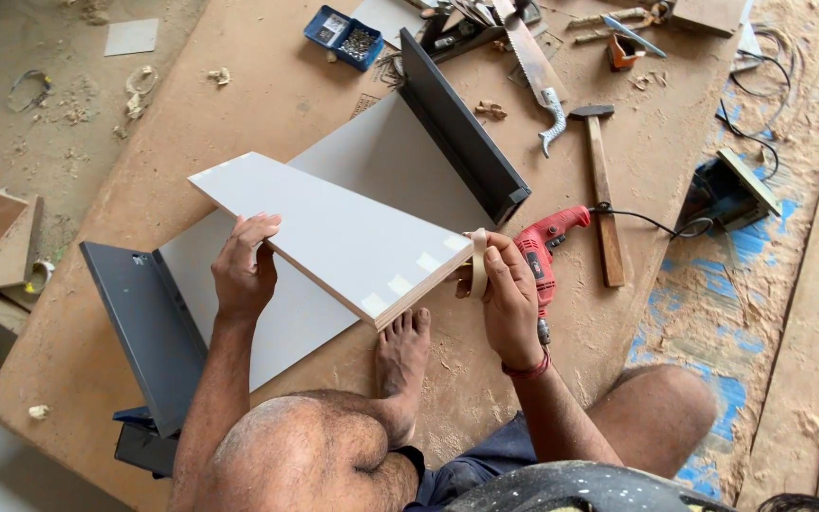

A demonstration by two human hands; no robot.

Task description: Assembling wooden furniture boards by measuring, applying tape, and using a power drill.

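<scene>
A: What has the person got hold of?

B: A white panel, a laminated board with a plywood edge. It sits tilted over a larger white board with dark side walls that lies on the sawdust-covered table.

A: And the left hand?

B: Its fingers are curled over the panel's near long edge, thumb underneath, gripping it.

A: The right hand?

B: It is at the panel's corner, fingers closed around a roll of tan edge tape, which touches the panel's end.

A: What lies close by?

B: A red electric drill just behind the right hand, a hammer beside that, and a handsaw farther back. A bare foot rests on the table below the panel.
</scene>
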